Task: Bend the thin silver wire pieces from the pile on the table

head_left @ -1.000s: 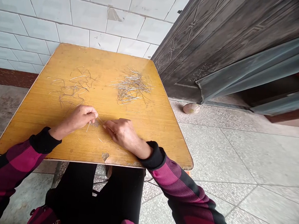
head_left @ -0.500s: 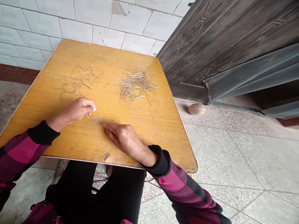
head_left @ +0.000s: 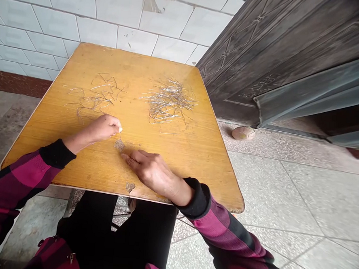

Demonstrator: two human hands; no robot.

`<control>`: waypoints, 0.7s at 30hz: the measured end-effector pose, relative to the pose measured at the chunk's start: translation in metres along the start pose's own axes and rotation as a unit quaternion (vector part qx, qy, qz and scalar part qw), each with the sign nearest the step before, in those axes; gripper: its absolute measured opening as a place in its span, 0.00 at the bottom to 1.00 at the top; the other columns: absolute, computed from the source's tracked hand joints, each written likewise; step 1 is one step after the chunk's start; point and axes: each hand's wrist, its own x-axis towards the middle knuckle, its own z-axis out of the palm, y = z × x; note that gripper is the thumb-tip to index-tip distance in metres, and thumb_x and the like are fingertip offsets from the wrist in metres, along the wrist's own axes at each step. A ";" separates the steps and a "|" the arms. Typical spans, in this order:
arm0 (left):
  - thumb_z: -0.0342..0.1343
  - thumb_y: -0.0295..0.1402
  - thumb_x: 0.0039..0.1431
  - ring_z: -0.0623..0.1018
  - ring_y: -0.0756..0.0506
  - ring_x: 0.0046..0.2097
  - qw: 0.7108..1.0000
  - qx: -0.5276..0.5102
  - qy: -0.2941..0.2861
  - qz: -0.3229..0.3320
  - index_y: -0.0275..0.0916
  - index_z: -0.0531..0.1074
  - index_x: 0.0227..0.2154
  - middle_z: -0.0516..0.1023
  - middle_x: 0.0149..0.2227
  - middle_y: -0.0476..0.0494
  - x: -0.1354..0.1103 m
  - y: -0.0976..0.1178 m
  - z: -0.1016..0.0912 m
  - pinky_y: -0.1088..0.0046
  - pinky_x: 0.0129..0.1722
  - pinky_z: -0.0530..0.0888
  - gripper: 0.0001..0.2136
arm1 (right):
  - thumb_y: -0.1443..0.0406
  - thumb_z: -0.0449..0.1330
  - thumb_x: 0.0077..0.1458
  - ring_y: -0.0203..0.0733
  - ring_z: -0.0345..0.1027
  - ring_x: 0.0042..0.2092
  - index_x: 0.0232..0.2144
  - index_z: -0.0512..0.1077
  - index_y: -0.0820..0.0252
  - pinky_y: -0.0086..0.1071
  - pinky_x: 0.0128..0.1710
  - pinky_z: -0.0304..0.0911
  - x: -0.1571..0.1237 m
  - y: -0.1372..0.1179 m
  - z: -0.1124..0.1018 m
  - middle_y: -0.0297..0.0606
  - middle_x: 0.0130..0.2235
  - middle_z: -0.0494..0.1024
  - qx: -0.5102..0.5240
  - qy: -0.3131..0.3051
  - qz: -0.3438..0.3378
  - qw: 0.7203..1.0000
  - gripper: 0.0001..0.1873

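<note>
Between my two hands runs a thin wire, above a worn grey patch of the wooden table. My left hand pinches its far end between thumb and forefinger. The near end is in the fingertips of my right hand, which rests low over the table. Beyond my left hand lies a loose scatter of bent wires. A denser pile of straighter wires lies at the far right of the table, with a single bent wire just in front of it.
A white tiled wall stands behind the table. To the right is a dark carved door with a grey-blue cloth hanging by it. A roundish stone-like object lies on the floor. My legs are under the table's front edge.
The view has shifted slightly, moving the scene right. The wire between my hands has turned from slanting to nearly upright in the picture, my right hand now lying more directly below my left.
</note>
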 end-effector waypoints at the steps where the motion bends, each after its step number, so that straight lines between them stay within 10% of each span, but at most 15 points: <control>1: 0.52 0.28 0.49 0.63 0.52 0.21 1.000 0.014 0.000 0.005 0.37 0.64 0.15 0.64 0.16 0.52 0.000 0.002 0.000 0.75 0.23 0.58 0.10 | 0.71 0.45 0.67 0.36 0.65 0.32 0.47 0.70 0.70 0.30 0.26 0.60 0.001 0.000 0.000 0.41 0.32 0.73 -0.015 0.009 -0.011 1.000 0.16; 21: 0.51 0.26 0.49 0.65 0.51 0.24 0.996 0.054 0.039 0.055 0.37 0.65 0.15 0.66 0.17 0.52 0.002 -0.007 0.007 0.73 0.27 0.60 0.09 | 0.71 0.46 0.67 0.36 0.62 0.31 0.39 0.72 0.66 0.32 0.28 0.55 0.025 -0.016 0.008 0.38 0.31 0.72 -0.015 0.028 -0.034 0.999 0.14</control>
